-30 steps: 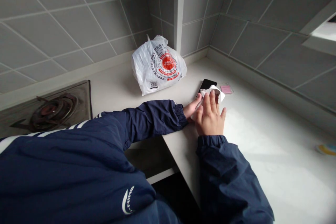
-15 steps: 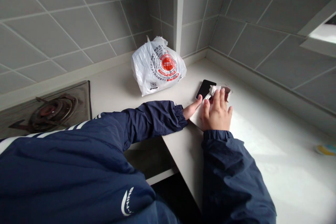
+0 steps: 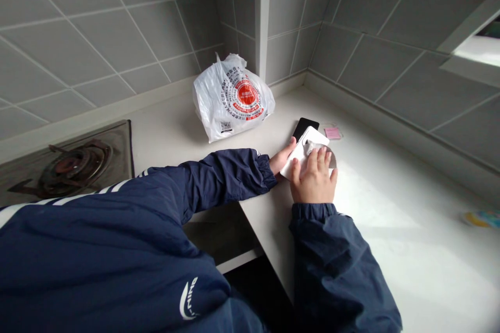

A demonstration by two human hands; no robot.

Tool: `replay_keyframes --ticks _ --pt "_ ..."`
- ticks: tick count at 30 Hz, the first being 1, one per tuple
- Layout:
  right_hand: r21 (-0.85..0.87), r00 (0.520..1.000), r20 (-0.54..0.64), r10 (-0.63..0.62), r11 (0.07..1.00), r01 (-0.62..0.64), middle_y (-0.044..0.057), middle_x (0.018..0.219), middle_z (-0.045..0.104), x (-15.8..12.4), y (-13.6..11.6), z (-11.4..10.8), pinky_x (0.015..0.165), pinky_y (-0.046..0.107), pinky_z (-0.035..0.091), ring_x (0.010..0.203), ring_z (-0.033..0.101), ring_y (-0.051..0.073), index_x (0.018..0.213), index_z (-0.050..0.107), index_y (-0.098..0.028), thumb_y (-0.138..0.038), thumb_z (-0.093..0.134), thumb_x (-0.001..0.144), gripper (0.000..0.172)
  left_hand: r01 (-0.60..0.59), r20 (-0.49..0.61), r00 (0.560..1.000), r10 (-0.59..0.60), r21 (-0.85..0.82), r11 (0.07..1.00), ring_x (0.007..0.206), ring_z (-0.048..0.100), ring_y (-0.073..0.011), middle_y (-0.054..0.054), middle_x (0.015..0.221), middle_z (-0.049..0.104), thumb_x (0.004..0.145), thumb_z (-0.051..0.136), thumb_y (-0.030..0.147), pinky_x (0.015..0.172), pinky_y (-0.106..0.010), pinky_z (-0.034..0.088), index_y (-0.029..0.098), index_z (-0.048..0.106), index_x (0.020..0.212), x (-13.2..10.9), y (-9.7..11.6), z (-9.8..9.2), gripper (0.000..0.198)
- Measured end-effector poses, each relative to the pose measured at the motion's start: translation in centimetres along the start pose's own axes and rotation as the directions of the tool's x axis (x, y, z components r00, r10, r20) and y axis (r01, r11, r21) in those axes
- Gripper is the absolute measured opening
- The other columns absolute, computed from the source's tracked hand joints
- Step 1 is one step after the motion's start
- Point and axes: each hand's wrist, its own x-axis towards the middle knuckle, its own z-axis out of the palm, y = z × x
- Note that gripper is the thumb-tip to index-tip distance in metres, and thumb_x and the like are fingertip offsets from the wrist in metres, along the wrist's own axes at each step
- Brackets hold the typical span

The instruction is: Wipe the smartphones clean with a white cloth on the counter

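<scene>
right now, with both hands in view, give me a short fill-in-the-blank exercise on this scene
The flat object in the left hand, with the right hand over it, is coloured ____.
The small square beside the black slab is coloured ____.
The plastic bag's round emblem is ____.
In the picture, the burner lies ____ of the bag.

Missing words: white; pink; red; left.

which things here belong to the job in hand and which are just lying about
In use:
white phone or case, in the left hand
tissue, under the right hand

Lying about:
black phone
pink square
bag
</scene>
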Motion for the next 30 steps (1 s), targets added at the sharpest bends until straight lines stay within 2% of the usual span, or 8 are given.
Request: replay_keyframes --ticks 3,6,12,18,21,26,30 --pt "-0.015 1.0 0.03 -0.004 1.0 0.004 0.023 0.157 0.042 -0.6 -1.3 -1.1 0.116 0.066 0.032 0.146 0.041 0.037 0.15 0.043 -0.002 -0.045 0.038 0.101 0.066 0.059 -0.009 0.998 -0.059 -0.026 0.998 0.133 0.056 -0.0278 -0.022 0.133 0.064 0.103 0.01 0.06 0.12 -0.039 0.028 0.002 0.052 0.144 -0.1 0.3 -0.4 0.083" --pt "-0.005 0.996 0.093 0.005 1.0 -0.004 0.027 0.155 0.044 -1.0 -2.1 -2.0 0.114 0.062 0.036 0.143 0.045 0.039 0.148 0.045 0.0 -0.045 0.039 0.1 0.066 0.099 -0.005 0.995 -0.099 -0.034 0.995 0.131 0.057 -0.0283 -0.022 0.126 0.068 0.102 0.011 0.063 0.12 -0.04 0.028 0.002 0.056 0.139 -0.3 0.5 -0.6 0.085" --pt "0.0 0.983 0.182 0.007 1.0 -0.007 0.034 0.152 0.044 -1.3 -2.6 -2.4 0.105 0.055 0.045 0.136 0.051 0.043 0.143 0.047 0.005 -0.044 0.045 0.096 0.068 0.119 0.03 0.993 -0.118 -0.026 0.993 0.109 0.069 -0.0281 -0.02 0.11 0.073 0.1 0.007 0.066 0.115 -0.046 0.035 0.002 0.052 0.142 -0.3 0.9 -0.7 0.089" --pt "-0.029 0.962 0.275 0.003 1.0 0.005 0.031 0.148 0.05 -1.4 -3.1 -3.3 0.1 0.052 0.048 0.126 0.059 0.041 0.136 0.056 0.001 -0.043 0.041 0.097 0.061 0.083 0.143 0.986 -0.084 0.014 0.996 0.099 0.072 -0.03 -0.025 0.116 0.07 0.1 0.001 0.063 0.105 -0.048 0.042 0.001 0.044 0.15 -0.4 1.3 -1.0 0.09" --pt "-0.052 0.953 0.302 -0.023 0.998 0.041 0.031 0.148 0.049 -1.7 -3.4 -3.7 0.104 0.05 0.047 0.131 0.055 0.041 0.138 0.054 0.002 -0.043 0.044 0.097 0.062 0.092 0.15 0.984 -0.094 0.019 0.996 0.097 0.072 -0.0315 -0.025 0.115 0.071 0.099 0.001 0.066 0.1 -0.049 0.044 0.005 0.041 0.152 -0.5 1.4 -1.2 0.09" --pt "-0.064 0.932 0.35 -0.098 0.99 0.129 0.033 0.153 0.044 -2.8 -4.1 -4.4 0.107 0.054 0.043 0.138 0.046 0.047 0.145 0.045 0.008 -0.042 0.049 0.095 0.071 0.143 0.17 0.976 -0.138 -0.019 0.99 0.097 0.072 -0.0301 -0.024 0.112 0.072 0.097 0.003 0.07 0.094 -0.044 0.048 0.004 0.044 0.149 -1.0 1.6 -1.4 0.093" --pt "-0.049 0.935 0.329 -0.133 0.986 0.158 0.029 0.153 0.045 -3.5 -4.8 -4.8 0.108 0.054 0.041 0.14 0.043 0.045 0.145 0.047 0.005 -0.041 0.053 0.094 0.069 0.194 0.201 0.96 -0.194 0.023 0.981 0.091 0.073 -0.0316 -0.025 0.117 0.07 0.094 -0.002 0.073 0.088 -0.047 0.051 0.005 0.047 0.147 -1.4 2.2 -1.2 0.099"
